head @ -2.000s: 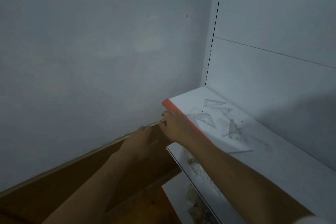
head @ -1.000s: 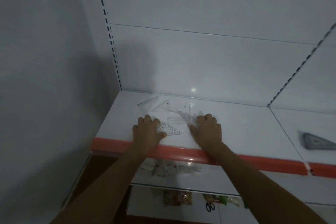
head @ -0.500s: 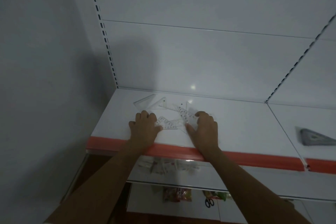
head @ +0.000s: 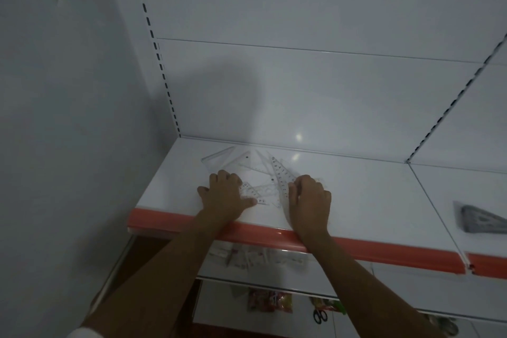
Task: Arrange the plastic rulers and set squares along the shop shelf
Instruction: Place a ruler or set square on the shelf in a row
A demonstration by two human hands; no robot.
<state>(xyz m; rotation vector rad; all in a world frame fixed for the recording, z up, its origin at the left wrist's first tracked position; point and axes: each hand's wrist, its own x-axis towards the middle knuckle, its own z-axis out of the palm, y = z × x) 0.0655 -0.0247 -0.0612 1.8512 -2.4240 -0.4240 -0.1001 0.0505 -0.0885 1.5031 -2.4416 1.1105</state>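
Two forearms reach over the orange front strip (head: 356, 248) of a white shelf (head: 370, 192); beneath, a lower shelf (head: 274, 302) holds packets and scissors (head: 320, 315). Left hand (head: 226, 196), fingers bent, thumb pressing a clear set square (head: 253, 195); right hand (head: 311, 200), fingers curled at the edge of a numbered clear ruler (head: 280, 175), actual grasp cannot be told. Further clear set squares (head: 219, 158) lie overlapped just behind, near the back panel. Dark set square (head: 482, 218) well apart, next bay right
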